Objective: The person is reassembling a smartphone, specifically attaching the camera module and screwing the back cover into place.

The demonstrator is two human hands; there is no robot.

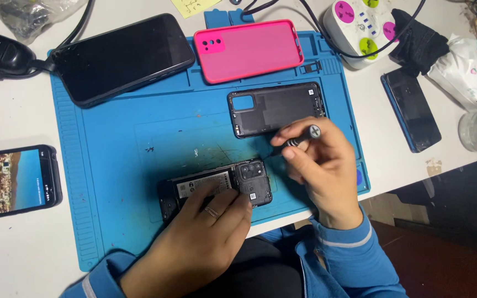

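Lower centre of the frame, on the blue work mat [117, 165]: opened phone [216, 190] lies face down, back shell already off, battery and camera module exposed. Left hand [205, 232] rests on its lower edge, fingers flat and spread over the battery end, pinning it to the mat rather than gripping it.

Right hand [321, 165], just right of the phone, has its fingers curled closed around a small screwdriver [293, 142], thumb and forefinger pinching the dark shaft. Tip points down-left toward the top corner of the phone by the camera block. Can't tell whether the tip is seated in a screw; too small.

Done, judging by the layout: pink case [248, 49] is off and parked at upper centre, black back cover [276, 109] is removed and lies just above the right hand, inner side up. Left: the inner frame looks still in place, so I'd judge this an early teardown stage, screws around the camera end in hand. No loose screws visible on the mat.

Other stuff: a large dark phone [122, 58] at upper left of the mat, another phone with a lit screen [12, 182] at the left edge off the mat, a dark phone [412, 107] at right on the white table [17, 110], white power strip [360, 27] at top right.
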